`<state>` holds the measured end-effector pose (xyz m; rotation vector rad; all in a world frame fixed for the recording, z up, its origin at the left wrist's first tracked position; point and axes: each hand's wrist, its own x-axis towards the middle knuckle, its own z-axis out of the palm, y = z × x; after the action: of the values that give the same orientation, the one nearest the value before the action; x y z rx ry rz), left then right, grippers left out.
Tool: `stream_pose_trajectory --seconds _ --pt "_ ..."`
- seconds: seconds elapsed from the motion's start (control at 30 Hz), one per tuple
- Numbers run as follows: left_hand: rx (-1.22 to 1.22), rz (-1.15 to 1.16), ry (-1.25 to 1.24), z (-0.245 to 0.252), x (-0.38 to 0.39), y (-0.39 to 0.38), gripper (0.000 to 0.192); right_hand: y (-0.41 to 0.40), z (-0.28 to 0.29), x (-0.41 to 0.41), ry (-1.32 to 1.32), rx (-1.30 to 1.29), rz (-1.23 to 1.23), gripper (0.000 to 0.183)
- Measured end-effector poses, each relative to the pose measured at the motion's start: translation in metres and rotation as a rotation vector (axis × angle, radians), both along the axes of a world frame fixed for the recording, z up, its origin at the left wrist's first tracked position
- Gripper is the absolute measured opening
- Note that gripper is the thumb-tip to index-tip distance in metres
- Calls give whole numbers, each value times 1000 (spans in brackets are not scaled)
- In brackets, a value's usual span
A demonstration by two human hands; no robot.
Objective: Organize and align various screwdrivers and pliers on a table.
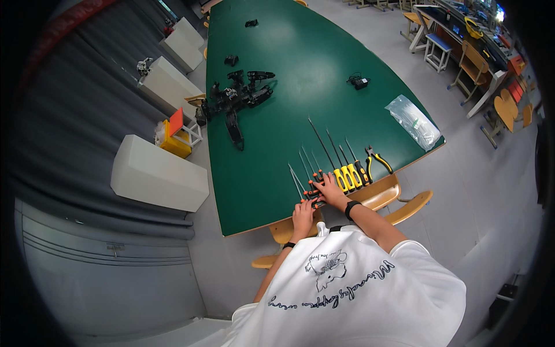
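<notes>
My left hand (pixel 303 217) rests at the table's near edge, its fingertips on the black-and-orange handles of slim screwdrivers (pixel 298 184). Just right of it, my right hand (pixel 331 191) lies over more handles of that kind, fingers reaching toward a small black-and-orange screwdriver (pixel 317 166). Whether either hand grips a handle is hidden by the fingers. Beside my right hand several yellow-handled screwdrivers (pixel 347 175) lie in a row, shafts pointing away from me. A black-and-yellow screwdriver (pixel 361 172) follows, then diagonal cutters (pixel 377 162) with their handles spread.
On the green table (pixel 299 91) lie a black legged robot (pixel 236 100), a game controller (pixel 231 60), a black power adapter (pixel 359 81) and a clear bag of cable ties (pixel 414 123). Wooden chairs (pixel 377 193) stand against the near edge. White plinths (pixel 158 173) line the left.
</notes>
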<state>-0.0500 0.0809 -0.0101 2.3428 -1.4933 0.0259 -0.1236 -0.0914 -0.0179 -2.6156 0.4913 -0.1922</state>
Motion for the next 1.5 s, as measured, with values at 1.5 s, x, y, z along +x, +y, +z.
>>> stream_pose_trajectory --seconds 1.5 --pt "117 86 -48 5 19 0 29 6 -13 23 -55 -212 -48 55"
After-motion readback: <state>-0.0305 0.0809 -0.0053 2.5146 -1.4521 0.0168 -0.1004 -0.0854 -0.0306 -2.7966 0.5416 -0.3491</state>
